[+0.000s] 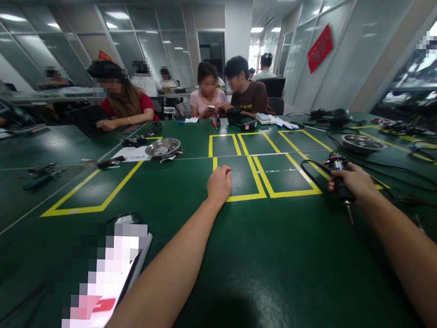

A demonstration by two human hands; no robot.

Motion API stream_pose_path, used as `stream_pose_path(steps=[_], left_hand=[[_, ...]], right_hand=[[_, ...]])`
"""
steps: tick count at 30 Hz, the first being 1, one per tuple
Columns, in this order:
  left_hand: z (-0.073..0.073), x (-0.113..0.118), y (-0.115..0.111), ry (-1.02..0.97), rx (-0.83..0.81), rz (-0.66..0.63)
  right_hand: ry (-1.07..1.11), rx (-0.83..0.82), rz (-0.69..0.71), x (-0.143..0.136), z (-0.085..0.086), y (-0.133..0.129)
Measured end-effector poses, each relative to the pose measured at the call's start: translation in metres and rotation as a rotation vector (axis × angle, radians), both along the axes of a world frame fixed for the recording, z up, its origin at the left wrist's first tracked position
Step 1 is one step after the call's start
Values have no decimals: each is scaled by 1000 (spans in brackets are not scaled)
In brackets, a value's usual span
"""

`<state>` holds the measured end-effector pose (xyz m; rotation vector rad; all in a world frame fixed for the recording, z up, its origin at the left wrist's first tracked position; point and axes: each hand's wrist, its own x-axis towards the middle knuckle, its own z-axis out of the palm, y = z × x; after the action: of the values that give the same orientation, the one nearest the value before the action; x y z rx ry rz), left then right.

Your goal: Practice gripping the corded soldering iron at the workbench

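My right hand (357, 184) is wrapped round a black electric screwdriver (343, 190), whose thin bit points down and toward me. A cord loops away behind the tool. My left hand (219, 184) rests curled on the green table (251, 241), at the corner of a yellow tape rectangle (239, 198). Its fingers are closed, and whatever may be inside them is hidden. A bright, blurred-out screen (107, 275) lies beside my left forearm.
Metal bowls stand left (163, 147) and right (362, 143). Black cables (401, 165) run across the right side. Pliers (40, 177) and small parts lie far left. Two people sit opposite; another person (130, 103) holds a dark panel (87, 117) at left.
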<state>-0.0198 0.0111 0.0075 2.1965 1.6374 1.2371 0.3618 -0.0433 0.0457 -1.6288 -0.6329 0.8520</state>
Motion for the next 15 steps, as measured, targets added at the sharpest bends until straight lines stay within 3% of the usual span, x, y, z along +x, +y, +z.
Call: stream_pose_path(steps=[3,6,11,15], left_hand=[[-4,7,-1,14,12,-74],[-5,10,-1,11,13,-90],[-2,8,-4,5,50,-127],[-2,10,-6,66,87,-242]], right_hand=[[-36,138,120,-21,-5,-2],[29,209,327,-55,-5,-8],[236,163,787,-115,-4,-26],[307,144,971,-137,-14,-34]])
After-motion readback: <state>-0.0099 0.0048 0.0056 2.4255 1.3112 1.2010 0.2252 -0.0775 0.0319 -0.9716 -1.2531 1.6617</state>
